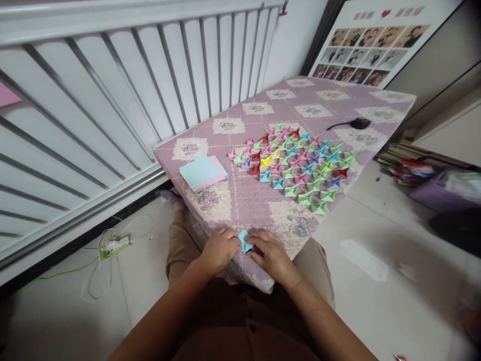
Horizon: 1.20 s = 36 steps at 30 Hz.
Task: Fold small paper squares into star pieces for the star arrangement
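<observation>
A small light blue folded paper (245,241) is held between my two hands at the near corner of the table. My left hand (222,249) is closed, its fingertips pinching the paper's left side. On the right side, my right hand (271,252) grips the same piece with thumb and fingers. Beyond them, to the left, lies a stack of square paper sheets (203,172), light blue on top with pink showing beneath. Many folded paper pieces in green, pink, blue, red and yellow (289,171) stand in rows on the table's middle and right.
A purple patterned cloth covers the table (240,193). Behind it on the left runs a white radiator (150,75). A black object with a cord (359,123) lies near the right edge. On the floor are a power strip (115,245) and a purple bin (439,193).
</observation>
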### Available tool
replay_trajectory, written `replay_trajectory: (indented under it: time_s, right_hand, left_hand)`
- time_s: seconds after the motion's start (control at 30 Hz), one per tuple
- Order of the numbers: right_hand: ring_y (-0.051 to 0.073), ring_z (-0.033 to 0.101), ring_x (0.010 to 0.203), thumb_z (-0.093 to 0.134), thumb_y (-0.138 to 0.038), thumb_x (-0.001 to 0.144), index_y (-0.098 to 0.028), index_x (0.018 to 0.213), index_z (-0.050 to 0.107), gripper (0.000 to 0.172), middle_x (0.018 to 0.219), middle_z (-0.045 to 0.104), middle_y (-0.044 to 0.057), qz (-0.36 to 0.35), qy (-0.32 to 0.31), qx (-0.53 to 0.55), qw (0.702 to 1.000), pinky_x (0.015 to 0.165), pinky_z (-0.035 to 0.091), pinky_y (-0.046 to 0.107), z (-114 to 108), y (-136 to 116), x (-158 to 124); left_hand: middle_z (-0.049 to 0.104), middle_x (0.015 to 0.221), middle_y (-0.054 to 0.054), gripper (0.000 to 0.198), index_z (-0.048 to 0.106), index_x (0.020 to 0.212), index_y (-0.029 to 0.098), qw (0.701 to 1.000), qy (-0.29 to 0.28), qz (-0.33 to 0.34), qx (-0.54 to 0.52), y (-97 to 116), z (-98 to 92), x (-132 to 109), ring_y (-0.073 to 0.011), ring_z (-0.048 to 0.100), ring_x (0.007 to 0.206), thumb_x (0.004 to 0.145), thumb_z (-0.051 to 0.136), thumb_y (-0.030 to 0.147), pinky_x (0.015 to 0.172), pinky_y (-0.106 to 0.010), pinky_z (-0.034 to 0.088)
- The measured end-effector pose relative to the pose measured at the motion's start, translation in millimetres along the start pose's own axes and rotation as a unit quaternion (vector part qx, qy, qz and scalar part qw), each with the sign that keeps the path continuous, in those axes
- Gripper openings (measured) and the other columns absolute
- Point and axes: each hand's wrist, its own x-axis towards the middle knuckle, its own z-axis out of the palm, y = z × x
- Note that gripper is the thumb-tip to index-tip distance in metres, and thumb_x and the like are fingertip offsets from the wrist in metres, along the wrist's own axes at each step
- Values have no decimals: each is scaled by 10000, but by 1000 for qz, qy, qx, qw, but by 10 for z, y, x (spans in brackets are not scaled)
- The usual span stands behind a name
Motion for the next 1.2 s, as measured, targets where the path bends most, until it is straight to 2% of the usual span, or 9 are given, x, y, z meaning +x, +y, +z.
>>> replay_trajectory:
  time_s: [0.23,0.47,0.6,0.73,0.9,1.03,1.2]
  right_hand:
    - [232,567,964,637,-234,800,-227,987,661,188,1031,656,66,4,10,-14,1000,827,410,374,10,-40,2]
    - [220,562,925,594,-187,819,-223,941,664,146,981,660,59,7,26,-35,999,804,404,360,32,-88,4]
    - [215,563,904,589,-187,831,-219,911,662,112,957,660,55,5,39,-37,999,790,404,350,61,-61,-2]
    - [210,555,870,564,-222,861,-196,885,657,100,913,644,70,-2,61,-43,997,782,414,345,97,-21,-18]
    - [210,535,832,559,-263,875,-180,810,656,144,839,618,75,22,64,-64,996,765,410,339,107,-18,-16]
    - [205,532,828,556,-304,882,-188,794,657,178,823,612,66,45,49,-72,995,770,390,334,80,-24,6]
    - [195,519,810,554,-332,886,-197,793,658,194,820,607,56,75,17,-89,993,757,361,319,39,-32,47]
  left_hand:
    - [601,968,-56,236,667,899,193,999,48,-8,17,14,84,-35,-200,489,963,937,447,270,893,-342,395]
    - [591,994,-55,190,651,968,201,998,48,-21,25,30,71,-57,-207,486,983,919,486,281,897,-350,397]
    - [599,973,-55,186,664,913,198,997,60,-40,32,44,71,-48,-204,492,959,918,483,239,879,-341,410]
    - [603,938,-50,178,671,866,200,995,83,-56,15,59,74,-42,-199,502,944,910,504,244,869,-333,423]
    - [604,915,-49,163,675,850,195,991,104,-85,-19,45,69,-38,-190,516,927,898,526,243,859,-326,436]
    - [603,907,-48,171,673,833,195,989,100,-107,-31,31,68,-16,-186,524,926,897,522,245,857,-316,437]
    - [605,893,-43,170,655,819,192,990,67,-126,-21,43,35,32,-184,532,922,896,517,253,862,-315,427]
